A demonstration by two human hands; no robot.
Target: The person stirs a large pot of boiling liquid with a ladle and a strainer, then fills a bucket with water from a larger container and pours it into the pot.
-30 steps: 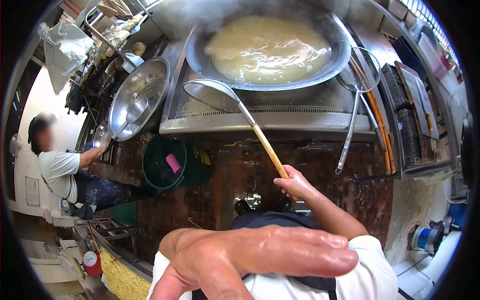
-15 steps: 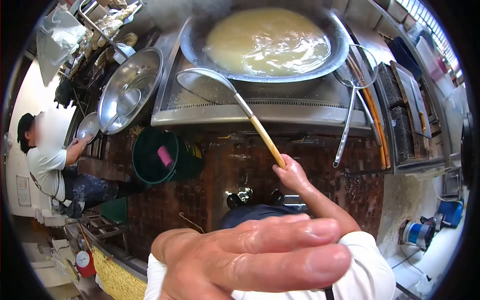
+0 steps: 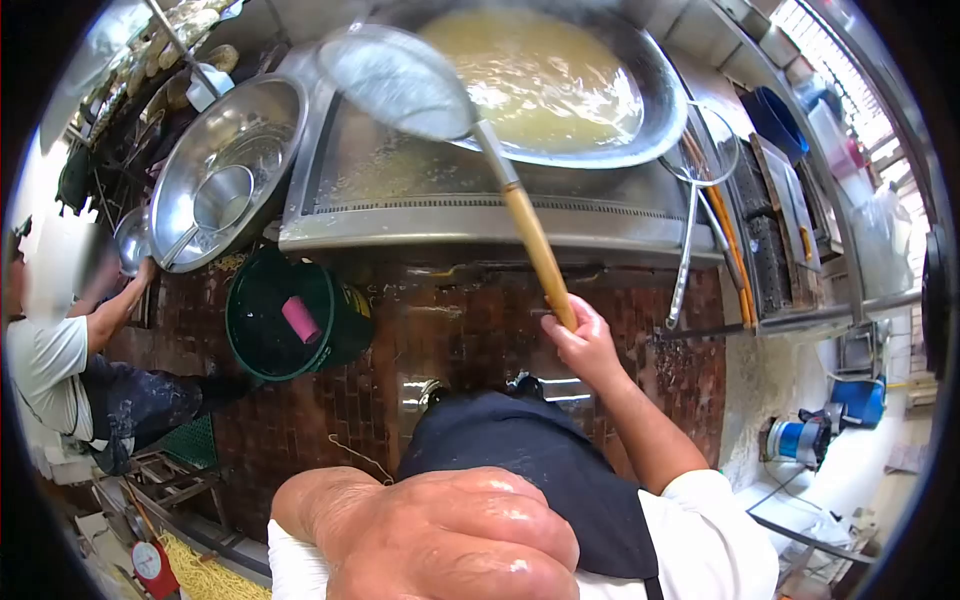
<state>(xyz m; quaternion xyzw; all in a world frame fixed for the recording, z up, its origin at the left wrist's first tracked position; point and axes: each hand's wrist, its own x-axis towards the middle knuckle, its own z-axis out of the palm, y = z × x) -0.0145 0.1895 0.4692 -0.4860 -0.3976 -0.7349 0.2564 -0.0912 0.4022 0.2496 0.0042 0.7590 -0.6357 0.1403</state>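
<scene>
My right hand is closed around the end of the wooden handle of a mesh skimmer. The skimmer's round mesh head is raised, slightly blurred, in front of the left rim of a large wok of steaming, cloudy yellowish liquid. Close to the camera, my left hand is held before my chest, its back toward me and its fingers curled in. Its palm is hidden, and nothing shows in it. A dark apron lies behind it.
A large metal bowl holding a smaller strainer leans left of the stove. A green bucket stands on the brick floor. Another wire skimmer and sticks rest at the wok's right. A co-worker is at far left; noodles lie lower left.
The skimmer's head has risen and turned its mesh more toward me. My left hand's fingers, stretched out before, have curled in. The view has shifted, moving the surroundings leftward.
</scene>
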